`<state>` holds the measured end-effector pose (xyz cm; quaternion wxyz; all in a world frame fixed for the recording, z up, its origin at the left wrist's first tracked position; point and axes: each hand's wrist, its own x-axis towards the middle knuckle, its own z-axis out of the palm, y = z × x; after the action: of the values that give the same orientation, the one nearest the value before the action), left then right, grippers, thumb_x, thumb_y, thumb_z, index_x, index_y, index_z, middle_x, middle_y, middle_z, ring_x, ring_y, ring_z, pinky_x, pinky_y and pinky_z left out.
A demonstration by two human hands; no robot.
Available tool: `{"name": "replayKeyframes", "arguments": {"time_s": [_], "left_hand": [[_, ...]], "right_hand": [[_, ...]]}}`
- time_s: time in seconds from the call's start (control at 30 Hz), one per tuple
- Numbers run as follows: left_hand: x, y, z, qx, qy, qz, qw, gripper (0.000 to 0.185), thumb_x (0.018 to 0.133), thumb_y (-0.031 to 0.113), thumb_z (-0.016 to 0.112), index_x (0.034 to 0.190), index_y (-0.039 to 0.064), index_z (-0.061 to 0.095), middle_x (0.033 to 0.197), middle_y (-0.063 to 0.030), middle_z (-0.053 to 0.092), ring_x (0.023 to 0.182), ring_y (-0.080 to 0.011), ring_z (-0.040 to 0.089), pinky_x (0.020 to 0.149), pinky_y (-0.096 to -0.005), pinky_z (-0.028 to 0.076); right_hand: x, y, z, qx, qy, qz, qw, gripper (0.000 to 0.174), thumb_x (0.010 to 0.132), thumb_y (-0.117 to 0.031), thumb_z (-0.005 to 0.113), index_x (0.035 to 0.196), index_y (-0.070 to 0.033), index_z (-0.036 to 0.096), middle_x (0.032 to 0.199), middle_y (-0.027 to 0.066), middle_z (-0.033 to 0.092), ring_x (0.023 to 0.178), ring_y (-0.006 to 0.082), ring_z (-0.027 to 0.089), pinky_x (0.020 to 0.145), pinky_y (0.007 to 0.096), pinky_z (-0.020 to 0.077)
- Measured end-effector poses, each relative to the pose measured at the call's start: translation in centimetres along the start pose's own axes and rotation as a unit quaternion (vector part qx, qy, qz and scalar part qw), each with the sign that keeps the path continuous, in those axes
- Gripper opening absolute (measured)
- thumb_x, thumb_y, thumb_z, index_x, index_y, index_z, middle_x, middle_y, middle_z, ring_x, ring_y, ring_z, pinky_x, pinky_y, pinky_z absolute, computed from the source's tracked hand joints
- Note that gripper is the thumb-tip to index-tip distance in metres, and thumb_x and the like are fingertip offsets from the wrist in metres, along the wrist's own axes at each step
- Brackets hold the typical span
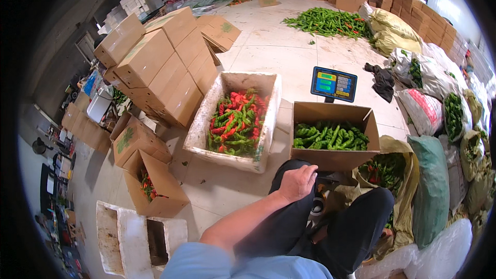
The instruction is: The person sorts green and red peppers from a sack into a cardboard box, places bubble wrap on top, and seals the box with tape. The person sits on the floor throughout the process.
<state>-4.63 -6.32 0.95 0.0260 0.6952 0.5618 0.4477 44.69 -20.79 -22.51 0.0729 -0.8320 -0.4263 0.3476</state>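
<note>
My left hand [297, 183] rests on my left knee with nothing visible in it. Beyond that knee stands a cardboard box [333, 159] holding green peppers [335, 136], with a digital scale display [334, 84] behind it. Left of the box, a white foam crate [228, 162] contains mixed red and green peppers [237, 122]. An open woven sack [411, 170] of mostly green peppers lies beyond my right knee. A small skin-coloured patch between my right leg and this sack may be part of my right hand [386, 233]; what it touches is hidden.
Stacked cardboard boxes [166, 73] stand left of the foam crate. Nearer are an open box [164, 197] with red peppers and foam containers [131, 236]. A green pepper pile [329, 22] lies on the far floor. Filled sacks [430, 186] line the right side.
</note>
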Motion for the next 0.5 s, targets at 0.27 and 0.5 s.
{"name": "replayKeyframes", "arguments": {"time_s": [0.27, 0.5], "left_hand": [[-0.2, 0.2, 0.3, 0.025, -0.045, -0.006, 0.999, 0.021, 0.089, 0.015, 0.069, 0.108, 0.006, 0.066, 0.087, -0.0089, 0.069, 0.073, -0.0288, 0.069, 0.06, -0.0391, 0.055], [-0.6, -0.1, -0.2, 0.027, -0.034, 0.001, 0.999, 0.02, 0.088, 0.012, 0.07, 0.106, 0.006, 0.067, 0.087, -0.0092, 0.069, 0.071, -0.0294, 0.069, 0.06, -0.0398, 0.054]], "right_hand": [[-0.6, 2.4, 0.8, 0.01, -0.002, 0.012, 1.0, 0.038, 0.084, -0.036, 0.07, 0.1, -0.002, 0.072, 0.094, 0.0205, 0.073, 0.089, 0.0365, 0.07, 0.081, 0.049, 0.055], [-1.3, 4.1, 2.9, 0.001, -0.015, 0.025, 1.0, 0.04, 0.084, -0.039, 0.07, 0.1, -0.002, 0.073, 0.094, 0.0208, 0.073, 0.091, 0.0372, 0.07, 0.082, 0.0498, 0.0552]]}}
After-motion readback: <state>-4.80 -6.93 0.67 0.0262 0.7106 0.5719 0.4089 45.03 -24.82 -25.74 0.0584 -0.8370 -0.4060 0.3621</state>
